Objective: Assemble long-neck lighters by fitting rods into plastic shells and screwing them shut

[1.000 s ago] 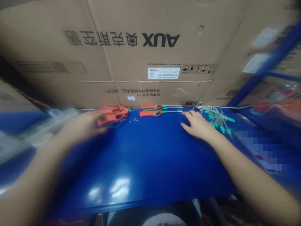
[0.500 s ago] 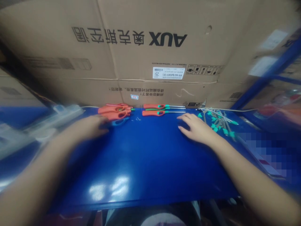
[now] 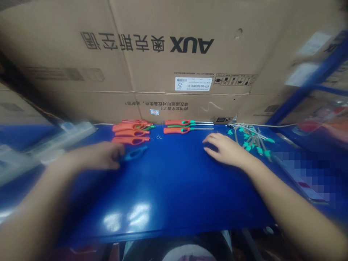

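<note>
Both hands blur: left hand (image 3: 100,156) fingers grasp blue handle (image 3: 134,153); right hand (image 3: 225,148) lies released.

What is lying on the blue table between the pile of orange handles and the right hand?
In the head view, three orange lighters lie between the orange handles and the right hand, toward the back of the blue table. Some tiny pale bits lie beside the handles.
</note>
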Demonstrator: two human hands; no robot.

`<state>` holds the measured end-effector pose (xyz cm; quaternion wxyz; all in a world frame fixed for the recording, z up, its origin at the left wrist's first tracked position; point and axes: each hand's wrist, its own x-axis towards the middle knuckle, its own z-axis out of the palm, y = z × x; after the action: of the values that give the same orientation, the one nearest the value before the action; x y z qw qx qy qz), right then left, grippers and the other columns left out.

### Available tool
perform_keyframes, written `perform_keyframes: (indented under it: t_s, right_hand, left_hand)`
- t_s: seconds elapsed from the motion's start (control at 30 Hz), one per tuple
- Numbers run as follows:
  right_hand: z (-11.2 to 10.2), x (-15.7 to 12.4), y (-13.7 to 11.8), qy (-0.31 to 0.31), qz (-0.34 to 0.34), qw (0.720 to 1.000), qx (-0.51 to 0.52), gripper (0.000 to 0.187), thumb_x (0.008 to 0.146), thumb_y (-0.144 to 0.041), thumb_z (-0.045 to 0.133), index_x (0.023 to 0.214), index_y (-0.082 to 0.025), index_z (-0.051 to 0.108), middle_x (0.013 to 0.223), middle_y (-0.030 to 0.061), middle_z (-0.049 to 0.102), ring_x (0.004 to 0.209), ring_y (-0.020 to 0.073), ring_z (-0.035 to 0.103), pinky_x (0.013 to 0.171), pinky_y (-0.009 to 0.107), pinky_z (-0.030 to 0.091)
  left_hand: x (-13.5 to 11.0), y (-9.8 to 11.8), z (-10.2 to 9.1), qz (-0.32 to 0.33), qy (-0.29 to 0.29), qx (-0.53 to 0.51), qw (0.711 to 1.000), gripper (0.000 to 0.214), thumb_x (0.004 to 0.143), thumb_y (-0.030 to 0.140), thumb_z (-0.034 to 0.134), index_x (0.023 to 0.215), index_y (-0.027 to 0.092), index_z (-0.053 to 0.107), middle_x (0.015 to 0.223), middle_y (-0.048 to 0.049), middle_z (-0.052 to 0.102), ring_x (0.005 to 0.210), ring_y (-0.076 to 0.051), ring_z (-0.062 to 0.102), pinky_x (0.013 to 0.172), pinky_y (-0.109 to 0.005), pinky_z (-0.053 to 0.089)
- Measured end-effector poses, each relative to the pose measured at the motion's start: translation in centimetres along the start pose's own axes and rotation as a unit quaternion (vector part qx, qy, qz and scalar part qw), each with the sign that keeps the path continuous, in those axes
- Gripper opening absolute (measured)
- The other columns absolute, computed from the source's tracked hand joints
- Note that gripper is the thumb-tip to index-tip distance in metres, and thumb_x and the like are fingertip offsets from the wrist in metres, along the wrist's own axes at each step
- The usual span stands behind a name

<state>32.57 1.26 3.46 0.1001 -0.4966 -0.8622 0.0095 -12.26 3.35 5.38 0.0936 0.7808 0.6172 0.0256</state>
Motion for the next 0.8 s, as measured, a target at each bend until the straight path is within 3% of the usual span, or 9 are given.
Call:
perform_keyframes:
  t_s: [0.07, 0.1, 0.13, 0.23, 0.33, 0.47, 0.6, 0.8]
  right_hand:
    - [-0.1, 0.0, -0.4, -0.01, -0.008, 1.0, 0.008, 0.025, 0.097, -0.034, 0.053, 0.113, -0.021, 0.067, 0.119, 0.0099, 0.068, 0.114, 0.0278, 0.061, 0.104, 0.049, 0.045]
    - [-0.1, 0.0, -0.7, -0.011, -0.015, 1.0, 0.016, 0.024, 0.097, -0.033, 0.053, 0.112, -0.021, 0.068, 0.118, 0.0098, 0.068, 0.114, 0.0275, 0.061, 0.104, 0.049, 0.045]
    - [-0.2, -0.1, -1.1, -0.01, -0.026, 0.999, 0.029, 0.024, 0.097, -0.032, 0.053, 0.114, -0.022, 0.067, 0.119, 0.0096, 0.068, 0.114, 0.0273, 0.061, 0.104, 0.049, 0.045]
    - [-0.3, -0.2, -2.9, -0.007, -0.09, 0.991, 0.095, 0.03, 0.098, -0.032, 0.055, 0.125, -0.022, 0.062, 0.125, 0.0093, 0.066, 0.119, 0.0256, 0.058, 0.104, 0.045, 0.047]
    - [-0.2, -0.4, -4.8, -0.029, -0.164, 0.971, 0.17, 0.038, 0.095, -0.037, 0.064, 0.13, -0.023, 0.059, 0.127, 0.0087, 0.063, 0.119, 0.0228, 0.058, 0.104, 0.04, 0.047]
    - [0.6, -0.5, -6.2, -0.068, -0.202, 0.959, 0.184, 0.023, 0.092, -0.038, 0.068, 0.109, -0.022, 0.067, 0.118, 0.0079, 0.062, 0.11, 0.0215, 0.059, 0.095, 0.035, 0.05]
    - [0.8, -0.4, -5.9, -0.078, -0.199, 0.964, 0.16, 0.019, 0.094, -0.038, 0.066, 0.089, -0.02, 0.068, 0.11, 0.008, 0.062, 0.102, 0.0217, 0.059, 0.088, 0.035, 0.049]
    - [0.8, -0.1, -5.3, -0.037, -0.123, 0.977, 0.17, 0.023, 0.102, -0.035, 0.051, 0.092, -0.019, 0.064, 0.095, 0.0054, 0.065, 0.087, 0.0181, 0.061, 0.078, 0.029, 0.047]
  left_hand:
    - [-0.3, 1.0, 0.0, 0.089, -0.134, -0.035, 0.986, 0.014, 0.062, 0.023, 0.068, 0.076, 0.024, 0.066, 0.065, 0.006, 0.063, 0.059, -0.015, 0.057, 0.055, -0.022, 0.042]
    - [-0.4, 1.6, 0.1, 0.132, -0.171, -0.053, 0.975, 0.017, 0.067, 0.024, 0.066, 0.084, 0.025, 0.066, 0.072, 0.0046, 0.066, 0.065, -0.016, 0.059, 0.059, -0.023, 0.044]
    - [-0.4, 2.4, 0.3, 0.158, -0.171, -0.064, 0.97, 0.019, 0.069, 0.026, 0.066, 0.089, 0.026, 0.067, 0.079, 0.0032, 0.067, 0.07, -0.017, 0.061, 0.063, -0.024, 0.046]
    - [-0.3, 5.4, 1.5, 0.206, -0.127, -0.1, 0.965, 0.029, 0.075, 0.031, 0.068, 0.104, 0.028, 0.068, 0.096, 0.0001, 0.069, 0.083, -0.019, 0.064, 0.072, -0.026, 0.05]
    - [-0.4, 8.9, 3.6, 0.254, -0.06, -0.156, 0.953, 0.025, 0.08, 0.028, 0.066, 0.105, 0.025, 0.069, 0.104, -0.003, 0.068, 0.093, -0.02, 0.064, 0.085, -0.03, 0.051]
    - [-0.9, 11.9, 6.3, 0.29, 0.001, -0.211, 0.933, 0.024, 0.084, 0.026, 0.067, 0.108, 0.025, 0.07, 0.106, -0.0058, 0.067, 0.102, -0.023, 0.062, 0.093, -0.035, 0.05]
    - [-0.9, 11.9, 7.2, 0.31, 0.005, -0.227, 0.923, 0.03, 0.088, 0.027, 0.067, 0.117, 0.027, 0.068, 0.112, -0.0059, 0.067, 0.107, -0.023, 0.061, 0.097, -0.036, 0.05]
    - [-0.5, 10.9, 7.7, 0.266, 0.044, -0.247, 0.931, 0.038, 0.086, 0.035, 0.071, 0.123, 0.028, 0.064, 0.12, -0.0048, 0.068, 0.11, -0.024, 0.063, 0.098, -0.037, 0.05]
